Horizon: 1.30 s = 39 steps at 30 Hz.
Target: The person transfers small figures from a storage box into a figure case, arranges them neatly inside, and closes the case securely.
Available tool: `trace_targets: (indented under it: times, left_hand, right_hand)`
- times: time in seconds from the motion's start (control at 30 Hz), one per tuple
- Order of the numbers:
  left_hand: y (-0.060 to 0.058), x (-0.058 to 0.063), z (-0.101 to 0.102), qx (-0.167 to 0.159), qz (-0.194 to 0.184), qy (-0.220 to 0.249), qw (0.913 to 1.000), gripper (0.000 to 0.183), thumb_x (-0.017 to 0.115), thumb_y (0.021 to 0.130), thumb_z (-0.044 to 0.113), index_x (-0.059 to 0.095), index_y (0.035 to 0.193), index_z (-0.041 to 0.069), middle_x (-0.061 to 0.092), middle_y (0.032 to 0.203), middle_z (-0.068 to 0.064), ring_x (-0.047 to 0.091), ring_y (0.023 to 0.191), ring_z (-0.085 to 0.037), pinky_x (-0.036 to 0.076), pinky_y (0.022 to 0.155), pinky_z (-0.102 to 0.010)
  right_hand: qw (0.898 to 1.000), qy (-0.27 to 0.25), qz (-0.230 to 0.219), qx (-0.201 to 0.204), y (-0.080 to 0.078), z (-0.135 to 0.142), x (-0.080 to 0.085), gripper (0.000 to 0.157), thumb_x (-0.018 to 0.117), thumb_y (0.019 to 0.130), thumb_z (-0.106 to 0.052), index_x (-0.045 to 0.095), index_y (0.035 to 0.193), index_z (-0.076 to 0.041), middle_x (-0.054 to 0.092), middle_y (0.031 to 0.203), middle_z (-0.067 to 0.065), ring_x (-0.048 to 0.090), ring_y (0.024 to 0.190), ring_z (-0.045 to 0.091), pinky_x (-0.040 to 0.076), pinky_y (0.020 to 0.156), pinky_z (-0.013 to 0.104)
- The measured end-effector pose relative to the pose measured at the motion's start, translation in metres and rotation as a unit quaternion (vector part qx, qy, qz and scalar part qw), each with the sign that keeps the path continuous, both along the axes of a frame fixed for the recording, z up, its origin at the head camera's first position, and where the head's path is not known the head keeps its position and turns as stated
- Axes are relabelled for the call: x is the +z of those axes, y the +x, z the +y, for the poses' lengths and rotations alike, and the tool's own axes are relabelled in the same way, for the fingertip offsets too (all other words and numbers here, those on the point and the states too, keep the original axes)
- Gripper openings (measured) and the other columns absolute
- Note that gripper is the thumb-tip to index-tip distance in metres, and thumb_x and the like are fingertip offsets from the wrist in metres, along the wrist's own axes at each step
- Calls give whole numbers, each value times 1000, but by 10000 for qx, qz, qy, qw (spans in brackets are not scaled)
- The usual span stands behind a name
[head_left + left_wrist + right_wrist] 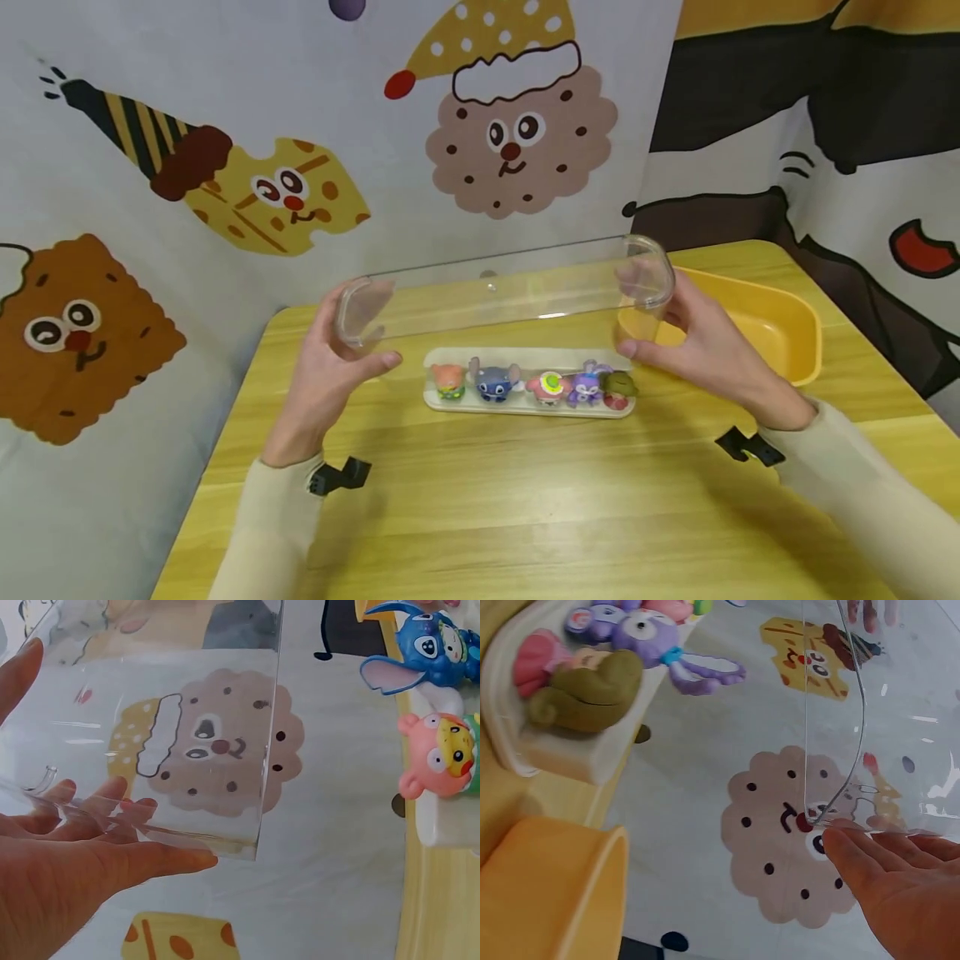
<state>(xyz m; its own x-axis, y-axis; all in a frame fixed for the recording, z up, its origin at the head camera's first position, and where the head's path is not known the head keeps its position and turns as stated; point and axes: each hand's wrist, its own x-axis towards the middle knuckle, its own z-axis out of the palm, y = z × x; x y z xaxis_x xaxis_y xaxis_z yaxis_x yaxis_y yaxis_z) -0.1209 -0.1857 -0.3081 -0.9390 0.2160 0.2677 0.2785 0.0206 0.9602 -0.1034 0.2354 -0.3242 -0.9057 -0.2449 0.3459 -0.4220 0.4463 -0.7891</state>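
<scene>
A long clear plastic cover (487, 292) is held up above the table between both hands. My left hand (318, 379) grips its left end, thumb along the near side. At the right end my right hand (705, 342) holds it the same way. Below and apart from it lies a white display base (525, 358) with a row of several toy figures: a pink-orange bear (442, 754), a blue big-eared figure (495, 385), a pink figure (547, 387) with a yellow-green round top, a purple rabbit (641, 634) and a brown-haired figure (585, 694).
A yellow plastic bin (806, 342) stands on the wooden table (510, 508) at the right, behind my right hand. Cloth with cartoon prints (517, 142) hangs behind the table and along its left side.
</scene>
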Motion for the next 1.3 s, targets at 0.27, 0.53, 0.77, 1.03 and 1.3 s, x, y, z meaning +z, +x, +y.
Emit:
trace_targets:
  times: [0.27, 0.53, 0.77, 1.03, 1.3]
  left_hand:
    - [-6, -11, 9, -211, -50, -263, 9994, 90, 79, 80, -12, 40, 156, 16, 43, 154, -6, 40, 141, -24, 37, 119, -52]
    - [-15, -26, 18, -418, 260, -586, 9971, 90, 83, 79, -5, 41, 156, 16, 47, 155, -8, 42, 142, -25, 36, 118, -54]
    - [-20, -37, 18, -293, 259, -1026, 9940, 92, 86, 80, 2, 40, 158, 18, 45, 157, -5, 42, 144, -24, 33, 119, -58]
    - [-22, -47, 16, -176, 221, -1396, 9898, 95, 88, 82, 9, 38, 162, 23, 44, 159, -5, 41, 145, -25, 38, 116, -58]
    - [-28, -60, 15, -249, 74, -1299, 9912, 103, 88, 82, 8, 31, 164, 31, 46, 156, -12, 44, 143, -31, 38, 117, -58]
  right_hand:
    - [9994, 221, -239, -106, 9, 11, -14, 86, 84, 88, -11, 38, 158, -28, 54, 151, 7, 53, 134, 29, 42, 107, 14]
    - [9981, 303, -429, -312, 15, 22, -36, 85, 85, 88, -14, 40, 159, -29, 52, 154, 6, 54, 134, 28, 37, 100, 3]
    - [9986, 315, -415, -131, 15, 23, -52, 83, 85, 88, -13, 40, 159, -19, 50, 155, 14, 54, 134, 38, 38, 100, 4]
    - [9983, 342, -473, -27, 14, 25, -65, 83, 84, 89, -12, 40, 159, -11, 49, 155, 20, 55, 132, 43, 40, 99, 5]
    - [9975, 495, -491, -75, 14, 24, -75, 84, 85, 89, -15, 39, 159, -7, 54, 147, 27, 61, 123, 46, 42, 94, 4]
